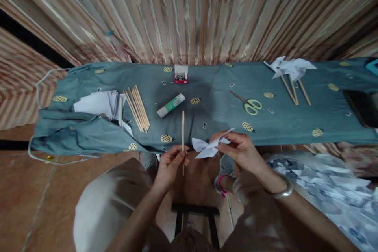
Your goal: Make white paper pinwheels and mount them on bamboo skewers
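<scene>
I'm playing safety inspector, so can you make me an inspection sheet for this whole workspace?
Surface: wrinkled blue-grey pineapple-print cloth.
Job's things: wooden stick and white paper pinwheel, apart from each other.
Clutter: green-handled scissors, green-and-white glue stick, open box of small metal pieces, spare sticks, white paper stack, pinwheels on sticks, dark phone-like device.
Hands: left hand grips the wooden stick; right hand pinches the white paper pinwheel.
Cables: white cord at the cloth's left end; cannot tell whether it is electrical.
Surroundings: patterned curtain behind; heap of paper pieces at lower right.
</scene>
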Demonstrator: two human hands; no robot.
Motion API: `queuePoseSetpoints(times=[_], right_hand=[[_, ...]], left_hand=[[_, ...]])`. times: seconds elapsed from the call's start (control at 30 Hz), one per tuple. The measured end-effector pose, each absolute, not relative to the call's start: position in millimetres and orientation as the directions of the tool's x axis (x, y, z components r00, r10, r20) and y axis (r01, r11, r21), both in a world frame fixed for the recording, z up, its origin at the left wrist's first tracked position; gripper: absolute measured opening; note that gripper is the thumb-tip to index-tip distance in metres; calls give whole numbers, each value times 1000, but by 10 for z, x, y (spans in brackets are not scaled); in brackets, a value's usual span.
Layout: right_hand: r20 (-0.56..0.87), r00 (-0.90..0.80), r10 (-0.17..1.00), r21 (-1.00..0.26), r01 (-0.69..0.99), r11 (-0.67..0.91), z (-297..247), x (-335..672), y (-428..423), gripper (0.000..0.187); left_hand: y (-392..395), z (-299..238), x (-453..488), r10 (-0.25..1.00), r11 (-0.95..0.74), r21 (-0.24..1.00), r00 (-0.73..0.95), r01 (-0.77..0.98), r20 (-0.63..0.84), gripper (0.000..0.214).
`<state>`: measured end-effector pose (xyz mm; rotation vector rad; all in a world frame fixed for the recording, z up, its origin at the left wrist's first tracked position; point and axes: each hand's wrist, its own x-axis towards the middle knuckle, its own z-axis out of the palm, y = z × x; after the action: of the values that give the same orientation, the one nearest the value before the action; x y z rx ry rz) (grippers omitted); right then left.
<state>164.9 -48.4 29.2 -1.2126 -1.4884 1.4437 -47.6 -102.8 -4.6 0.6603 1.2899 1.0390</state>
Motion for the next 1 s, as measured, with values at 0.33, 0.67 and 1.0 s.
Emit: queuePoseSetpoints(times=[0.33,0.67,1.0], right_hand=[[12,-409,912,-949,284,140,103,1673,-469,10],[121,-386,915,-899,348,266,53,1494,-233,11],[317,-417,852,-747,444,495,32,1416,-251,24]], left_hand=[[-1122,-346,-266,774,555,630,59,-542,-631,33],[-1100,-465,-316,724,606,617,27,-502,-689,30],[-1125,-552,-356,710,620,662,-60,-421,-702,25]])
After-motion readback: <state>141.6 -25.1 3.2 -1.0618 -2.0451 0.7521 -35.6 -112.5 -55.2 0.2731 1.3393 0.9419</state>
